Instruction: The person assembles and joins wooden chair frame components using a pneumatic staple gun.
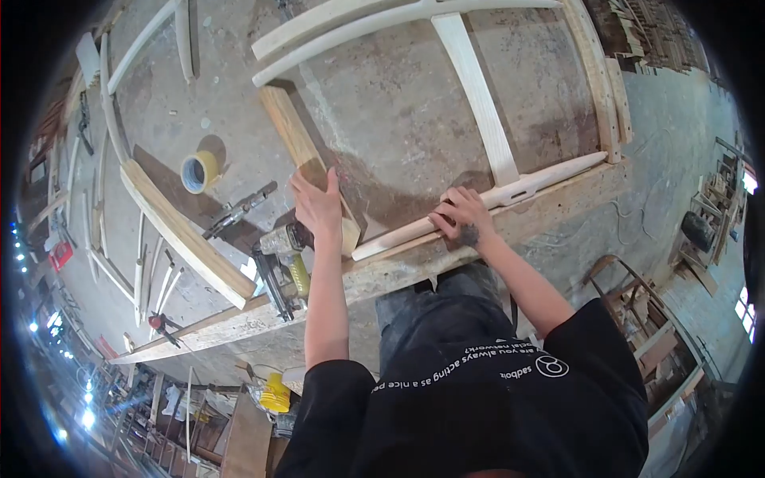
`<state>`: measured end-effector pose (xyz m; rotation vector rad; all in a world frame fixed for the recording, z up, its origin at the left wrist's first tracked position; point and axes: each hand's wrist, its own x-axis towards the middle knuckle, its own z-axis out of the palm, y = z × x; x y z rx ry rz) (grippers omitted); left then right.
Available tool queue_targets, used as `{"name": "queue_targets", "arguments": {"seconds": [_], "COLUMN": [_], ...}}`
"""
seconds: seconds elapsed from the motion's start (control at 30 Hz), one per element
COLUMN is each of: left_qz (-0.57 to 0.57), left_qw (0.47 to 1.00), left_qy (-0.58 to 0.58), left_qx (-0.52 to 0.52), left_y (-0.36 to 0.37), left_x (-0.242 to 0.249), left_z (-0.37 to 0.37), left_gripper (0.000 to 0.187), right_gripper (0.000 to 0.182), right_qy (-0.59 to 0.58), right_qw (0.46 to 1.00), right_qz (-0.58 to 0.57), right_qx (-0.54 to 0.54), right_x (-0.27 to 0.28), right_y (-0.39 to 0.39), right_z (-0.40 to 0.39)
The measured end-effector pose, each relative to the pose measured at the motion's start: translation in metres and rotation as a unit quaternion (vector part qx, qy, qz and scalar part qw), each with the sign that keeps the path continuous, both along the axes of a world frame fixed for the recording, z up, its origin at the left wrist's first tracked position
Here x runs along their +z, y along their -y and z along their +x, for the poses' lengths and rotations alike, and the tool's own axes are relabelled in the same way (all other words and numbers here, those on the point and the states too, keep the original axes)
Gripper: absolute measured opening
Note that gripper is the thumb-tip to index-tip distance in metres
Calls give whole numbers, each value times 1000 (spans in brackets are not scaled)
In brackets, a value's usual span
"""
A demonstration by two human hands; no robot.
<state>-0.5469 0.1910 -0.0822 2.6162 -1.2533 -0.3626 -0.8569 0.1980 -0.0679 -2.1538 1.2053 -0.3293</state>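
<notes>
My left hand [319, 203] is closed around a flat wooden board [295, 127], thumb on top and fingers over its left edge. The board's near end lies close to the end of a long shaped wooden rail [550, 175]. My right hand [462, 217] wraps its fingers over this rail, which runs along the bench's near edge. A pale crosspiece [482, 103] links the rail to a curved rail [351, 48] at the far side. Just left of my left wrist lies a nail gun [285, 267], touched by neither hand's fingers.
A roll of yellow tape [199, 172] and a metal tool [239, 210] sit on the workbench [382, 127]. A thick curved wood piece [187, 231] lies left. A wooden stop [594, 76] borders the right side. Chair frames [637, 295] stand on the floor.
</notes>
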Motion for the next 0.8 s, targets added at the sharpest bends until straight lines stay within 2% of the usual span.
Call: {"name": "queue_targets", "arguments": {"seconds": [0.33,0.47,0.57,0.63,0.67,0.73,0.8], "left_qz": [-8,-12,-78,-90,-97,36,89], "left_qw": [994,994,994,979,964,932,927], "left_qy": [-107,-112,15,62,219,270,254], "left_qx": [20,11,70,172,118,239,262], "left_y": [-2,-1,-15,-14,-28,-48,-60], "left_x": [1,25,30,64,61,49,46], "left_z": [-1,10,75,142,186,255,282], "left_gripper": [75,75,70,69,74,85,90], "right_gripper": [16,13,12,11,11,11,12], "right_qy": [-40,-48,-32,-23,-24,-31,-30], "right_qw": [998,997,997,998,998,998,998], "right_qz": [-6,-34,-47,-49,-45,-43,-47], "right_qx": [38,50,47,41,41,38,37], "right_x": [8,7,2,2,3,4,2], "right_y": [4,7,7,7,5,7,8], "right_z": [13,12,15,15,16,15,14]}}
